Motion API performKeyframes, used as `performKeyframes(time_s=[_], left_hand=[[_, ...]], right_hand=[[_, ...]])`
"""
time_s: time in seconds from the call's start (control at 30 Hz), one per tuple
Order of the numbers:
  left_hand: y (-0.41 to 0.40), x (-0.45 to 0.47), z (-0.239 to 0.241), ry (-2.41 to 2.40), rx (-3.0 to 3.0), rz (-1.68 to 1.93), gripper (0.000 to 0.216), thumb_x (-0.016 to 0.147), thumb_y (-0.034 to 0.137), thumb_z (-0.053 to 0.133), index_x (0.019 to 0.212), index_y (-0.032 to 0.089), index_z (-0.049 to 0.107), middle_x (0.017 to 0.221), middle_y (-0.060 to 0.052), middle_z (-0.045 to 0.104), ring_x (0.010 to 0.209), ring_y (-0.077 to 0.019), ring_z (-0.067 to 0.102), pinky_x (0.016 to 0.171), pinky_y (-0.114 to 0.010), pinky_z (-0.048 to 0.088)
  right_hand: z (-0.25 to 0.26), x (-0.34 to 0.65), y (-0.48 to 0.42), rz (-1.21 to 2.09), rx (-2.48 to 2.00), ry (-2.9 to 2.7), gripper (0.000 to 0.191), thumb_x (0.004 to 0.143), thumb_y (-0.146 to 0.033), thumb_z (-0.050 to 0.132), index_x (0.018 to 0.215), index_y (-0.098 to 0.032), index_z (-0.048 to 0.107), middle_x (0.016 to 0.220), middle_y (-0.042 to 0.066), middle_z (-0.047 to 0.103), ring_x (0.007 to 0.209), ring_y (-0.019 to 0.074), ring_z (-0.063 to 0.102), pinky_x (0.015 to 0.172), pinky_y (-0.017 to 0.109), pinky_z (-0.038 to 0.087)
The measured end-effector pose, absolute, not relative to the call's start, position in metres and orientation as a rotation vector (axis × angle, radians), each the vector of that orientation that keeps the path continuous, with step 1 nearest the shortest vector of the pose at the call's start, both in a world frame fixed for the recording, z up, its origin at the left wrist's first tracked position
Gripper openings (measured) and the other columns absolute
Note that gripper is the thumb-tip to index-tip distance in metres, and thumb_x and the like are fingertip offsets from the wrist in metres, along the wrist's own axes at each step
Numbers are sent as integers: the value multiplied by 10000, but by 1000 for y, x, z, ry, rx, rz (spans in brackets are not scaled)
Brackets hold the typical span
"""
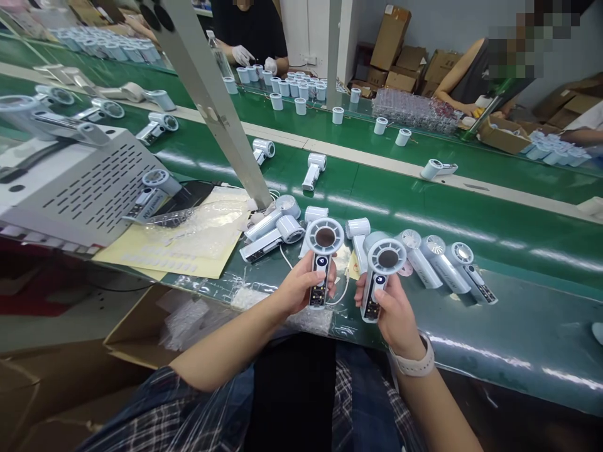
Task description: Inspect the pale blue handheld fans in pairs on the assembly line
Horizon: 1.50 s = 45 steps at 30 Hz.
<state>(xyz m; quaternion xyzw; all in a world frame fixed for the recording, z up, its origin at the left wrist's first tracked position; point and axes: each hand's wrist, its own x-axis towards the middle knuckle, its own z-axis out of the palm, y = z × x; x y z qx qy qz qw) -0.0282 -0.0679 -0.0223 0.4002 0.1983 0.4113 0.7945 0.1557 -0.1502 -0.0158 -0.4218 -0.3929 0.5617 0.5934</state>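
Note:
Two pale blue handheld fans are held upright side by side over the near edge of the bench. My left hand [304, 285] is closed around one handheld fan [325, 237], its thumb on the front of the handle below a small lit display. In the same way my right hand [393, 307] grips the other handheld fan [386, 256], thumb by its lit display. Both handles show bare circuit parts at the front. Just right of my right hand lie several more fans [436, 248]. Behind my left hand more fans [276, 229] lie in a loose group.
A green conveyor [372, 182] runs across, carrying scattered fans and fan heads. At left stand a slotted white box [94, 188] and a yellow sheet [207, 248] with plastic on it. A metal post [217, 107] rises at the bench. Co-workers sit across; an open carton [136, 326] is below left.

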Motion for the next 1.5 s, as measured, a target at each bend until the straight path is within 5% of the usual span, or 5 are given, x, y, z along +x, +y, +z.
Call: performKeyframes(time_s=[0.17,0.33,0.83,1.27,1.5], left_hand=[[-65,-35,-20,424,976,781,458,777,427,784,1019,187,479,726,46,574,460,-92,520,438,-225,422],[-61,-40,-18,549,1050,844,480,719,435,837,976,160,539,833,-6,625,623,-125,606,584,-249,495],[-65,-37,-12,510,1101,795,268,810,282,750,945,161,552,806,-4,606,635,-115,569,568,-234,454],[-69,-37,-17,533,1148,737,464,767,372,793,1053,181,482,860,3,596,695,-132,586,656,-281,480],[-78,-25,-6,696,1224,658,701,755,461,821,1233,199,380,976,-56,648,728,-198,667,664,-338,533]], right_hand=[[-12,155,-150,1300,-996,-933,233,952,-393,649,1145,-270,604,974,32,658,742,185,614,667,336,554],[-9,156,-150,1309,-976,-836,256,908,-393,705,1120,-267,636,1019,37,680,787,192,639,700,341,565],[-10,160,-150,1369,-950,-610,262,833,-386,752,1026,-223,681,898,30,699,648,152,628,562,273,558],[-11,155,-152,1322,-933,-664,241,907,-419,681,1048,-232,626,884,22,687,607,131,598,529,253,527],[-11,151,-152,1383,-907,-603,485,886,-665,644,1077,-220,634,869,51,724,572,166,627,509,301,548]])
